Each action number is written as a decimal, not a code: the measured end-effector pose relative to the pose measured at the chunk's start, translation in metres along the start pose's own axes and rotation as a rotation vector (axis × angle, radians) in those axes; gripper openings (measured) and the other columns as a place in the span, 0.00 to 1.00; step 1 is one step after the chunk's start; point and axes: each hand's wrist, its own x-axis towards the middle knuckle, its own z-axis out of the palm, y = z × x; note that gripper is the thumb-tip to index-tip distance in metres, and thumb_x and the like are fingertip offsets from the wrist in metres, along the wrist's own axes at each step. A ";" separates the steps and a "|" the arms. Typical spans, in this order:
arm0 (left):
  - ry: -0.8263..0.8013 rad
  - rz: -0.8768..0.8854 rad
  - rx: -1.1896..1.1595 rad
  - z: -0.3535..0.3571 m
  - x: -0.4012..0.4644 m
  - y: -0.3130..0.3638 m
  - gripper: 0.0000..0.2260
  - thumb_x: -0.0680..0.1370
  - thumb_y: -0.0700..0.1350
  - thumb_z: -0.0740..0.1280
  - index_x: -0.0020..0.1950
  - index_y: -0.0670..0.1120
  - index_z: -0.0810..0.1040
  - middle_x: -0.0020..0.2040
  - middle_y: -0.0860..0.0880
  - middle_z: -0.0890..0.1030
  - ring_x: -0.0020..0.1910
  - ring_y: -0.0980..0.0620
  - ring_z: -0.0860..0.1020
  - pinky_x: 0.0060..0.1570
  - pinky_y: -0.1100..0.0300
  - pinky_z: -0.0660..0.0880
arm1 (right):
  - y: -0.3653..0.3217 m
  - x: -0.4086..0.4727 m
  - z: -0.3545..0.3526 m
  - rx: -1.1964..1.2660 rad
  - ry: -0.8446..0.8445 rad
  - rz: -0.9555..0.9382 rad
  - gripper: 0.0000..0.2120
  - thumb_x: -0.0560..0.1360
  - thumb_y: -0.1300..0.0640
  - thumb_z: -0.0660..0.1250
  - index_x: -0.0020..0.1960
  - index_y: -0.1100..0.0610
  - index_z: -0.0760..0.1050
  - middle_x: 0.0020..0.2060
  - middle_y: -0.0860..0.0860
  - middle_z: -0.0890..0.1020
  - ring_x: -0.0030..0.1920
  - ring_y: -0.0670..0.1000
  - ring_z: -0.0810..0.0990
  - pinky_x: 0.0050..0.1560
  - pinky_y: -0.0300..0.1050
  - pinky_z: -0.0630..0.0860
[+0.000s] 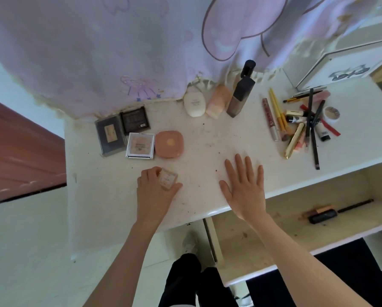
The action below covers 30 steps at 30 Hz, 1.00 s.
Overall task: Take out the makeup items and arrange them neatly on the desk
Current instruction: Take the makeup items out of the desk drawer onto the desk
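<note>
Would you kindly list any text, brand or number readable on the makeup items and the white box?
None can be read.
Silver-framed compact: lid print blurred.
Two dark palettes: labels too small.
Small compact in the left hand: lettering illegible.
White box: silver emblem, not legible.

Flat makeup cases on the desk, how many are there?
5. Two dark palettes at the back left, a silver compact and a pink compact in front of them, and a small beige compact held by the left hand.
</note>
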 end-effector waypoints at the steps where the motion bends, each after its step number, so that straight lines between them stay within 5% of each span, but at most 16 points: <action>1: -0.003 0.034 0.067 0.001 -0.001 -0.001 0.24 0.70 0.50 0.73 0.61 0.43 0.70 0.57 0.46 0.69 0.56 0.46 0.67 0.55 0.54 0.66 | 0.000 0.000 0.000 -0.010 -0.008 0.001 0.32 0.76 0.39 0.34 0.76 0.51 0.49 0.76 0.54 0.53 0.75 0.59 0.49 0.73 0.61 0.44; 6: 0.054 0.085 0.226 -0.008 0.005 -0.009 0.20 0.74 0.48 0.68 0.65 0.47 0.71 0.59 0.44 0.69 0.57 0.45 0.65 0.54 0.53 0.63 | 0.001 0.001 0.004 -0.046 -0.006 0.003 0.33 0.73 0.38 0.24 0.75 0.48 0.39 0.76 0.52 0.47 0.76 0.57 0.43 0.73 0.59 0.39; 12: 0.112 0.143 0.121 -0.008 -0.005 -0.005 0.19 0.76 0.45 0.66 0.66 0.45 0.70 0.65 0.43 0.68 0.64 0.45 0.62 0.62 0.51 0.64 | 0.001 0.002 0.003 -0.002 -0.023 -0.005 0.31 0.75 0.38 0.31 0.75 0.48 0.39 0.76 0.52 0.45 0.76 0.56 0.41 0.73 0.58 0.37; 16: 0.152 0.446 0.013 0.008 -0.031 0.029 0.17 0.77 0.41 0.63 0.66 0.42 0.70 0.64 0.42 0.69 0.65 0.47 0.64 0.65 0.53 0.63 | 0.013 -0.002 0.000 0.220 -0.022 -0.084 0.26 0.80 0.43 0.46 0.76 0.49 0.48 0.76 0.51 0.46 0.76 0.52 0.40 0.72 0.50 0.33; 20: -0.178 0.634 -0.063 0.039 -0.061 0.069 0.18 0.79 0.42 0.58 0.69 0.46 0.65 0.63 0.49 0.71 0.61 0.55 0.71 0.58 0.68 0.67 | 0.049 -0.037 0.000 0.473 0.169 -0.048 0.18 0.80 0.56 0.58 0.68 0.59 0.70 0.71 0.57 0.66 0.73 0.55 0.62 0.73 0.47 0.51; 24: -0.504 0.826 -0.021 0.094 -0.094 0.096 0.17 0.79 0.40 0.59 0.68 0.44 0.68 0.59 0.49 0.76 0.56 0.54 0.76 0.55 0.59 0.74 | 0.110 -0.070 0.012 0.475 0.329 0.070 0.14 0.76 0.62 0.65 0.60 0.63 0.76 0.62 0.60 0.76 0.62 0.59 0.75 0.62 0.53 0.72; 27: -0.668 0.830 0.049 0.145 -0.115 0.113 0.16 0.81 0.45 0.55 0.69 0.49 0.66 0.63 0.52 0.73 0.57 0.57 0.74 0.56 0.64 0.71 | 0.169 -0.085 0.026 0.401 0.313 0.155 0.12 0.73 0.64 0.68 0.56 0.63 0.78 0.53 0.59 0.81 0.54 0.59 0.79 0.55 0.56 0.76; 30: -0.770 0.665 0.016 0.198 -0.129 0.131 0.17 0.81 0.46 0.54 0.71 0.51 0.63 0.68 0.53 0.68 0.64 0.58 0.69 0.60 0.71 0.62 | 0.231 -0.094 0.040 0.309 0.096 0.267 0.12 0.77 0.60 0.62 0.58 0.60 0.77 0.54 0.57 0.80 0.59 0.57 0.75 0.63 0.54 0.69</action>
